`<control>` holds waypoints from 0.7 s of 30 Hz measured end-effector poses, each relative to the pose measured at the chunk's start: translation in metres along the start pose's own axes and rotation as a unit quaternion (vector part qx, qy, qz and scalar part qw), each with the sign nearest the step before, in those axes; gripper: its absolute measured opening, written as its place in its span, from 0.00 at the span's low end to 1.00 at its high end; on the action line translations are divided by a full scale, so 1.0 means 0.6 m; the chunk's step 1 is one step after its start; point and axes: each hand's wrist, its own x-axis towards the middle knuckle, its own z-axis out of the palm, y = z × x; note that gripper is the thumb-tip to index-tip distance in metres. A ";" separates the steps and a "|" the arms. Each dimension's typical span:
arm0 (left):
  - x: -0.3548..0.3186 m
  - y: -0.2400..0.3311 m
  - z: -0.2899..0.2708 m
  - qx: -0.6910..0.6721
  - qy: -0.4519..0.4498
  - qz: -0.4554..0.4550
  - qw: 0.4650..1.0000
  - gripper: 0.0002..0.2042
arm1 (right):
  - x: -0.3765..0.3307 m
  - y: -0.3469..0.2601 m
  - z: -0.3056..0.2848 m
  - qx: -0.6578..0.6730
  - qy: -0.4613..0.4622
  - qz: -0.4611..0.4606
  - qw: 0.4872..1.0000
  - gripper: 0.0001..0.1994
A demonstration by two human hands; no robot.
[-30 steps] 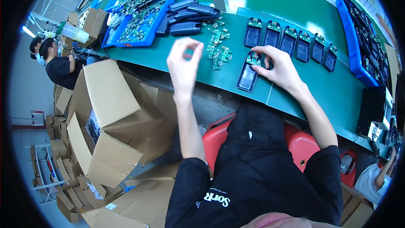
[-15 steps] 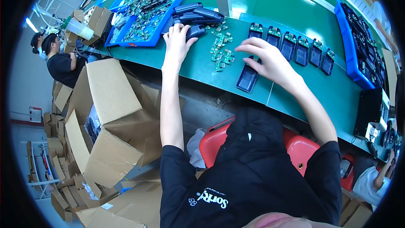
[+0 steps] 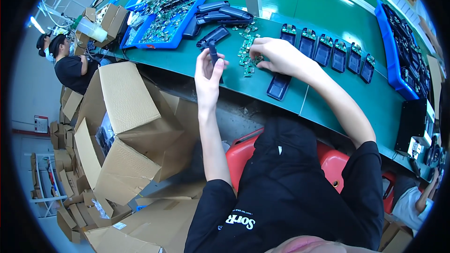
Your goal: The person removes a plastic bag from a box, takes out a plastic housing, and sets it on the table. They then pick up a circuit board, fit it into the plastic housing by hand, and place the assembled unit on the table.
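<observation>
The left hand [image 3: 207,76] is raised over the near edge of the green desk [image 3: 281,4], its fingers closed around a dark plastic casing half [image 3: 214,55] held upright, clear of the surface. The right hand [image 3: 276,55] rests on the desk just beside it, fingers curled down onto a scatter of small green circuit boards [image 3: 247,49]; whether it has pinched one cannot be told. Directly below that hand lies an open dark casing shell [image 3: 279,86], close to the near edge. A row of similar shells fitted with boards [image 3: 328,49] runs toward the right end, where a blue tray [image 3: 398,42] holds dark parts. Toward the far left corner, a blue tray of circuit boards [image 3: 166,16] sits beside a pile of dark casings [image 3: 216,15]. Open cardboard boxes [image 3: 126,126] stand on the floor left of the person.
</observation>
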 end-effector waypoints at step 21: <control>-0.088 0.038 0.216 -0.190 -0.003 -0.064 0.980 0.11 | -0.166 -0.056 -0.054 0.415 0.160 0.161 0.881 0.10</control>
